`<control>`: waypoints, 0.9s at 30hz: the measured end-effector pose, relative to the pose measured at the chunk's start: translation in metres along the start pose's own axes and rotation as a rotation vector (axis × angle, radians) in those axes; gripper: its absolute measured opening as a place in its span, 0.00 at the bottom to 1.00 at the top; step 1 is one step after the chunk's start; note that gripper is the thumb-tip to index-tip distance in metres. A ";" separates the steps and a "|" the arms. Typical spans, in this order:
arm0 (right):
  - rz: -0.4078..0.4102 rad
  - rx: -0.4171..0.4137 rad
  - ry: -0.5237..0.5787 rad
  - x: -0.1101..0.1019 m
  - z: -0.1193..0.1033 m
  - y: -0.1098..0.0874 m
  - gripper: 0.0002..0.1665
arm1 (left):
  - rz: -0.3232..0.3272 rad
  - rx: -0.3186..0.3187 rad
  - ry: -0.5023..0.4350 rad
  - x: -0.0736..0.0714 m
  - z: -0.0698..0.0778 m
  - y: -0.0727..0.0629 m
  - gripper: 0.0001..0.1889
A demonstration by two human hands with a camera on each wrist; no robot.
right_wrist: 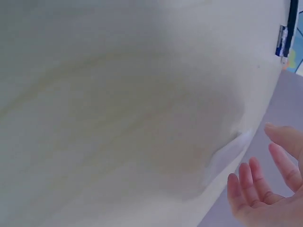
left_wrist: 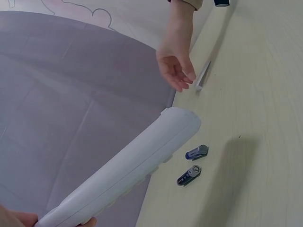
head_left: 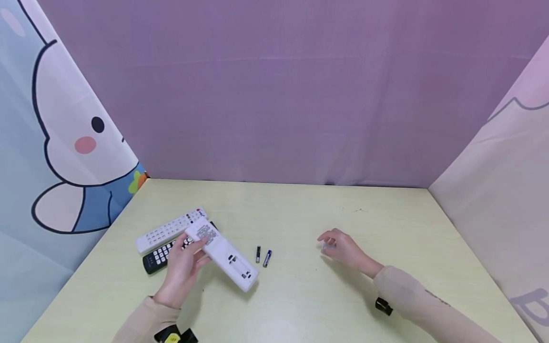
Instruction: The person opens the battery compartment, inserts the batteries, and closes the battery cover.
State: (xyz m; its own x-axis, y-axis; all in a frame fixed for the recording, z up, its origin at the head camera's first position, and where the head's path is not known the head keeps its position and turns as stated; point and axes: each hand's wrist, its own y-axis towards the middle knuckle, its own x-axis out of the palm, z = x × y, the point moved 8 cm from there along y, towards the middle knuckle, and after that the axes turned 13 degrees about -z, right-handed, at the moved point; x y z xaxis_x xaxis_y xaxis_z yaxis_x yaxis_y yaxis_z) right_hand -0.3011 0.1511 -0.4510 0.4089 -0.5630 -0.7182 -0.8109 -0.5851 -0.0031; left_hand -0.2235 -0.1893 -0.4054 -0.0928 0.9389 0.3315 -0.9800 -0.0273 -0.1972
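My left hand (head_left: pixel 181 269) grips one end of a white remote control (head_left: pixel 225 256), held tilted above the table with its back and uncovered battery bay facing up. Metal contacts show in that bay. Near the lifted remote, two small batteries (head_left: pixel 268 258) lie side by side on the tabletop. My right hand (head_left: pixel 346 250) hovers at the right with loosely bent fingers. Just below it a small white battery cover (right_wrist: pixel 229 153) rests on the table, and the right wrist view shows a gap between fingers and cover. In the head view the hand partly hides this cover.
Left of the held remote, a second white remote (head_left: pixel 169 231) and a black remote (head_left: pixel 158 257) lie next to each other. The pale wooden table (head_left: pixel 296 305) ends at a purple curtain (head_left: pixel 291 119) behind, with printed cloths on both sides.
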 end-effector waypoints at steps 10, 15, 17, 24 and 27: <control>-0.033 -0.031 0.071 0.008 -0.026 0.015 0.13 | -0.003 0.006 -0.012 -0.003 0.001 0.002 0.31; -0.062 -0.065 0.076 0.016 -0.039 0.023 0.13 | 0.001 -0.006 0.002 -0.004 0.002 0.001 0.32; -0.070 -0.076 0.073 0.019 -0.044 0.026 0.13 | 0.005 -0.010 0.006 -0.004 0.002 0.001 0.32; -0.096 -0.112 0.080 0.031 -0.057 0.037 0.13 | 0.003 -0.009 -0.007 -0.004 0.002 0.001 0.32; -0.108 -0.120 0.073 0.037 -0.062 0.042 0.14 | -0.003 -0.002 -0.009 -0.004 0.002 0.001 0.32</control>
State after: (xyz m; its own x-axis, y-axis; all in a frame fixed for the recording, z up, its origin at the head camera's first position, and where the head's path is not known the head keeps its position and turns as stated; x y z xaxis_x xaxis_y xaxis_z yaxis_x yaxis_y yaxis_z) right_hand -0.2944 0.0694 -0.4343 0.5243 -0.5313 -0.6655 -0.7066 -0.7075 0.0082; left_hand -0.2244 -0.1933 -0.4048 -0.0915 0.9358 0.3404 -0.9798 -0.0237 -0.1984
